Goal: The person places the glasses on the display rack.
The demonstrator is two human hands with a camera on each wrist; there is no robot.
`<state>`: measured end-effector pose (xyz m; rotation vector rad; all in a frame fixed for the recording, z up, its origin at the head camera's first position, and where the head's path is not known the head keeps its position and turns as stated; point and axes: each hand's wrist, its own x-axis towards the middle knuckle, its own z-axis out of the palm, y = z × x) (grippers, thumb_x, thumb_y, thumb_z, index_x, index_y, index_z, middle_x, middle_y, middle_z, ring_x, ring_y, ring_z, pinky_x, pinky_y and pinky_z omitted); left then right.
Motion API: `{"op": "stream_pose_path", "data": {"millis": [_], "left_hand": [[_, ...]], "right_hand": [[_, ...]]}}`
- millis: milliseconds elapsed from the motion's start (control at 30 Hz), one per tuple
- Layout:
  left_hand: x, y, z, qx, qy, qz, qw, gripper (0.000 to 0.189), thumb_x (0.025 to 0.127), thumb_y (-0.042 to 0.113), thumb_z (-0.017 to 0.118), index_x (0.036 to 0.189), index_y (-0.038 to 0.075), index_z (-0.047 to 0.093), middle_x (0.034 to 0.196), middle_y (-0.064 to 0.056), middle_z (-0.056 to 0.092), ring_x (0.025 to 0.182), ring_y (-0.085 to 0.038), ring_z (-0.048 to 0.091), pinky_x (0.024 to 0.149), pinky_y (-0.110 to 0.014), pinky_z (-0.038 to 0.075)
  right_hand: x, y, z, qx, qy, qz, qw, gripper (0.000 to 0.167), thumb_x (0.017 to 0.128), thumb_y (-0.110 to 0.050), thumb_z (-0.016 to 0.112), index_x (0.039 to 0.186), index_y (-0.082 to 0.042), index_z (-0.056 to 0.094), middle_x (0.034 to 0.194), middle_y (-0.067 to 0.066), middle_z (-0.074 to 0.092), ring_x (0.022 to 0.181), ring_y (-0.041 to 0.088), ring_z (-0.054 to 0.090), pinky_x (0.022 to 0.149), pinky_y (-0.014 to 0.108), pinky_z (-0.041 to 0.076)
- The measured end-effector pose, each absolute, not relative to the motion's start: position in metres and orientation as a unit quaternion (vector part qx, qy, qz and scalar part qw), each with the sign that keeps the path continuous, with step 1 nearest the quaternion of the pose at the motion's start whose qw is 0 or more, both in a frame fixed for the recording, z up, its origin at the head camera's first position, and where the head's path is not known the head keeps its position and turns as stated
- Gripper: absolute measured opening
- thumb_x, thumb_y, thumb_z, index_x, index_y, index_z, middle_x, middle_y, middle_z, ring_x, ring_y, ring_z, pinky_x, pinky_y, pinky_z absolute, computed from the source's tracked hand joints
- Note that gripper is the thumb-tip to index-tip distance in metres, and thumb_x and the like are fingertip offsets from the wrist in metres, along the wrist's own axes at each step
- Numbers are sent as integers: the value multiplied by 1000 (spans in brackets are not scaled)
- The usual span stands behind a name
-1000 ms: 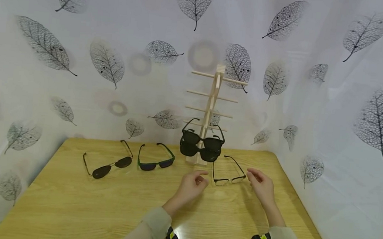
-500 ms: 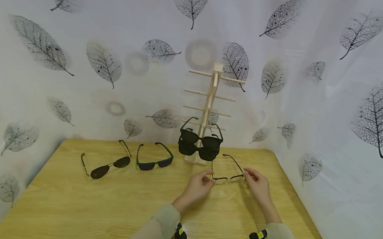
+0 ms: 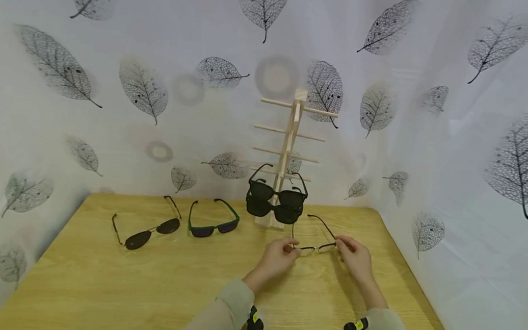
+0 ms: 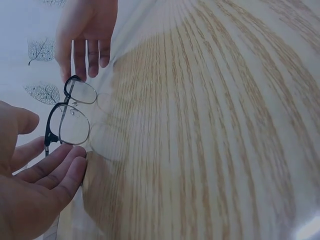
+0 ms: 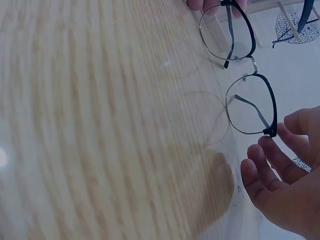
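A pair of clear eyeglasses (image 3: 316, 249) with black upper rims and thin metal lower rims sits low over the wooden table (image 3: 154, 290), its lenses mirrored in the surface. My left hand (image 3: 277, 260) holds the left hinge corner, fingertips under and behind the black rim (image 4: 52, 122). At the opposite corner, my right hand (image 3: 356, 258) grips with bent fingers, their tips right at the hinge in the right wrist view. Both temples are unfolded and point back toward the display rack. Behind the left hand stands the wooden rack (image 3: 288, 146), with two black sunglasses (image 3: 275, 201) on its lower pegs.
Green-framed sunglasses (image 3: 215, 229) lie left of the rack, and aviator sunglasses (image 3: 153, 232) lie farther left, both unfolded. A white curtain (image 3: 172, 31) printed with leaves borders the table's back and sides. Bare pegs (image 3: 314, 110) stick out from the upper rack.
My left hand has moved right to the left corner of the eyeglasses. The right hand has come slightly inward onto the other corner. The eyeglasses have stayed nearly in place.
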<state>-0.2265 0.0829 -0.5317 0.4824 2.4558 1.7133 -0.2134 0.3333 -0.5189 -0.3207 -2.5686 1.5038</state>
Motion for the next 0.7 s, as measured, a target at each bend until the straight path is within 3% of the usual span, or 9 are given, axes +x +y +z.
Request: {"op": "stream_pose_path", "data": {"millis": [233,700], "left_hand": [[-228,84,-532,154,807,568,51,27,103,19,67,122,2,76,98,-4,76,84,-8,64,75,-27,54],[-225,83,-533,169,798,577,35,21,102,8,66,116,-1,78,98,-8,79,84,-9,67,74,-27,56]], "right_hand": [[-217,331,-522,-109,-854,503,75,35,109,-22,60,132,2,71,117,23,74,92,13,71,74,21,60],[-209,331,-519,-104,-838,534,45,35,107,-19,64,132,5,69,109,17,76,84,11,70,71,24,60]]}}
